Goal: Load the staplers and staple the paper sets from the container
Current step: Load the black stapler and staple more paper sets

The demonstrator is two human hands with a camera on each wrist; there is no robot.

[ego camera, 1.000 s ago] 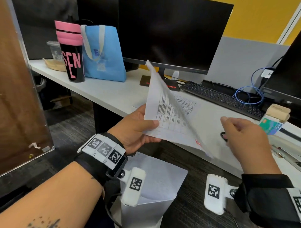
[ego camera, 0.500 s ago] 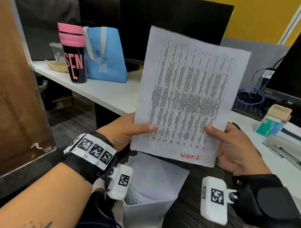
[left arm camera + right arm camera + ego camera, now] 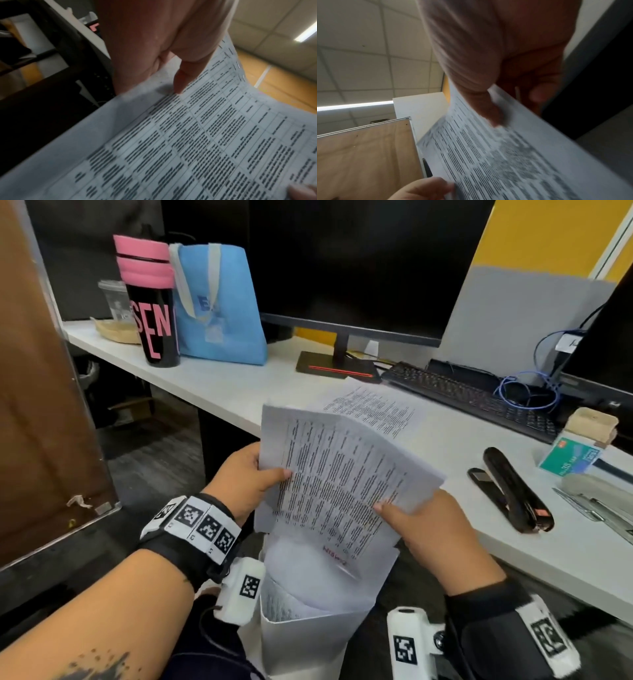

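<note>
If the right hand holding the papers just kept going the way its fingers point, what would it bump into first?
The right hand points up and left across the held papers. Beyond them it would probably meet the left hand first, though depth is hard to judge.

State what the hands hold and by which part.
Both hands grip the paper set: left hand at its left edge, right hand at its lower right edge.

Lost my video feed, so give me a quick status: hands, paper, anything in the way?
Left hand and right hand both pinch the paper set, above the container. Black stapler lies untouched on desk. Nothing blocking.
</note>
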